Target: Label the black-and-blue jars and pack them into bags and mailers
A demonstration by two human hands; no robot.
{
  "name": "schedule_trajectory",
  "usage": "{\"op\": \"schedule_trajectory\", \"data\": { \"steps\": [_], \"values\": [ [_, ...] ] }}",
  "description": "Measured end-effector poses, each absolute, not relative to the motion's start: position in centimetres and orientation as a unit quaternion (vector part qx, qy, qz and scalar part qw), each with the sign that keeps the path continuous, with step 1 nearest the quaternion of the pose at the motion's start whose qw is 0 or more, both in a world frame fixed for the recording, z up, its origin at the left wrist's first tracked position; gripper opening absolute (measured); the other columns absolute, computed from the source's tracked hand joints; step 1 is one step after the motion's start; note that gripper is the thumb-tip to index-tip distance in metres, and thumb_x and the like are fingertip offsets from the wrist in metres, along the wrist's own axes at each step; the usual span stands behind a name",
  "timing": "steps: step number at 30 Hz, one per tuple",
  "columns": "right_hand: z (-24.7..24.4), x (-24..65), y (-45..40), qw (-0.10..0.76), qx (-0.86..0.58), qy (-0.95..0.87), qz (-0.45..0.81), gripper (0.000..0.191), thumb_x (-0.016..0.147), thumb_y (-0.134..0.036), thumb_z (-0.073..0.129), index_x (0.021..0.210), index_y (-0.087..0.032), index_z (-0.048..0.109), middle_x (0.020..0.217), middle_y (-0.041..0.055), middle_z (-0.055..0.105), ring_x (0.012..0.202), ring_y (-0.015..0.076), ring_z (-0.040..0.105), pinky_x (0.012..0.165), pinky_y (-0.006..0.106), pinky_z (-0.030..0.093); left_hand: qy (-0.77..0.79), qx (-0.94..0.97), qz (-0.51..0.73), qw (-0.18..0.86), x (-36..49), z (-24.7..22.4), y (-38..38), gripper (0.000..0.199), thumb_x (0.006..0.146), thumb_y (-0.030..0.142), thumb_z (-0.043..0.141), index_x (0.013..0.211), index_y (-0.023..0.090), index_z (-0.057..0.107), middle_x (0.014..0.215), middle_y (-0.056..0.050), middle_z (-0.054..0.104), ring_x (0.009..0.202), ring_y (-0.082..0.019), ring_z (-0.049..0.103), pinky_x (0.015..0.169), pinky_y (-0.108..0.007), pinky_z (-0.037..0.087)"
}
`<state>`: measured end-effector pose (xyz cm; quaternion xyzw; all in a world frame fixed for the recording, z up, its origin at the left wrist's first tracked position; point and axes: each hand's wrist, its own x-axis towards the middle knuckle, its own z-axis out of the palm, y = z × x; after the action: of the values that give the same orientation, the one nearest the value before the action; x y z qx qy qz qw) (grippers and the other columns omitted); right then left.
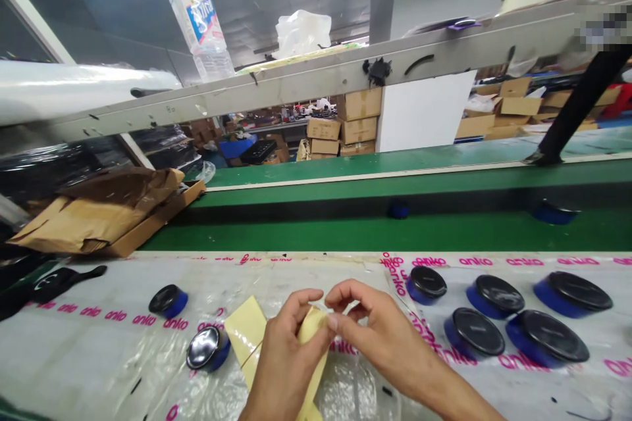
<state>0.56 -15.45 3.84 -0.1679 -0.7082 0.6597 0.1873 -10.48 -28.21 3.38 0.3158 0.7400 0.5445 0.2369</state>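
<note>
My left hand [293,348] is closed around a pale yellow paper slip [312,323], which curves up between thumb and fingers. My right hand [368,319] has its fingers curled and its thumb tip against the slip's right edge in a pinch. Beneath and left of my left hand lies a pale yellow paper bundle [245,325] with a thin band across it. Two round containers with dark blue sides and shiny black lids, the nearer container [206,348] and the farther container [168,301], are on the left.
Several blue containers with black lids [474,332] stand on the right of the plastic-covered table [123,348]. Behind runs a green conveyor belt [316,233] carrying two blue pieces. A cardboard tray [158,220] sits back left. A metal beam [306,82] crosses above, bearing a bottle [200,20].
</note>
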Motion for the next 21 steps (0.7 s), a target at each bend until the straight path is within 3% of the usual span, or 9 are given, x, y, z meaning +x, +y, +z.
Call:
{"op": "schedule_trajectory", "data": {
  "steps": [4,9,14,18,21],
  "values": [
    [3.6,0.1,-15.6,0.164,-0.143,-0.704,0.676,0.007,0.087,-0.018,0.062,0.093,-0.020,0.064,0.084,-0.0018,0.064,0.074,0.0137,0.058,0.068,0.026,0.045,0.745,0.304,0.541,0.245,-10.6,3.1,-28.3,0.043,0.081,0.042,0.073,0.116,0.021,0.055,0.075,0.002,0.071,0.072,-0.019,0.066,0.070,-0.026,0.050],
    [3.4,-0.4,-15.7,0.161,-0.124,-0.647,0.735,0.006,0.087,-0.022,0.060,0.089,-0.020,0.056,0.079,-0.0033,0.056,0.072,0.0127,0.052,0.065,0.025,0.043,0.709,0.289,0.589,0.258,-10.4,3.0,-28.8,0.049,0.078,0.031,0.074,0.121,0.026,0.049,0.101,-0.002,0.071,0.086,-0.020,0.069,0.078,-0.030,0.054],
    [3.2,-0.2,-15.7,0.178,-0.122,-0.636,0.741,0.010,0.090,-0.026,0.060,0.086,-0.021,0.053,0.075,-0.0046,0.052,0.068,0.0118,0.049,0.062,0.024,0.041,0.717,0.338,0.590,0.153,-10.9,2.6,-29.2,0.021,0.077,0.028,0.075,0.095,0.023,0.066,0.111,-0.004,0.068,0.108,-0.023,0.065,0.094,-0.031,0.048],
    [3.0,0.3,-15.5,0.187,-0.129,-0.687,0.691,0.008,0.093,-0.026,0.059,0.088,-0.021,0.057,0.076,-0.0042,0.056,0.069,0.0120,0.051,0.063,0.024,0.042,0.688,0.238,0.631,0.267,-11.2,2.5,-29.2,0.032,0.071,0.031,0.081,0.098,0.021,0.068,0.093,-0.003,0.072,0.085,-0.020,0.068,0.076,-0.027,0.052],
    [3.1,0.4,-15.4,0.193,-0.114,-0.726,0.651,0.008,0.095,-0.024,0.058,0.090,-0.021,0.063,0.083,-0.0020,0.064,0.077,0.0139,0.059,0.070,0.025,0.047,0.645,0.193,0.668,0.315,-10.9,3.0,-29.2,0.038,0.067,0.033,0.086,0.097,0.019,0.068,0.087,-0.003,0.074,0.075,-0.018,0.068,0.070,-0.026,0.053]
  ]
}}
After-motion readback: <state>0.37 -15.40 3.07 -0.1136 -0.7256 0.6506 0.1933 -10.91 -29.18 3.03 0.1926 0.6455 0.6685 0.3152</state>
